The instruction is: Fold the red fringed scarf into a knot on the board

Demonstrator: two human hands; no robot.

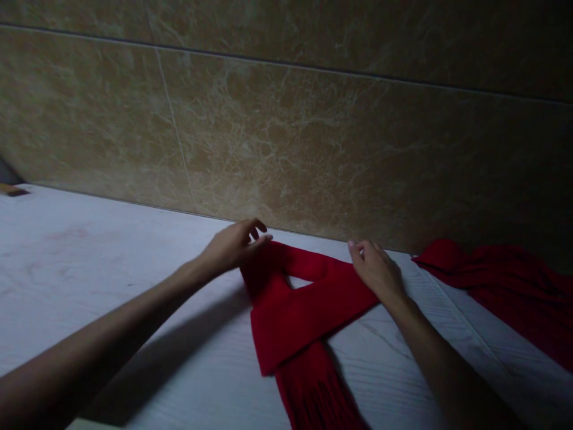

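Observation:
A red fringed scarf (295, 310) lies folded and crossed over itself on a white wood-grain table (111, 286), its fringe hanging toward the near edge. My left hand (235, 245) pinches the scarf's upper left fold with curled fingers. My right hand (378, 269) rests on the scarf's upper right part, fingers bent down onto the cloth near the wall.
A second heap of red cloth (501, 280) lies at the right on the table. A beige marble-tiled wall (290, 137) rises right behind the table. A small brownish object (12, 190) sits at the far left edge. The scene is dim.

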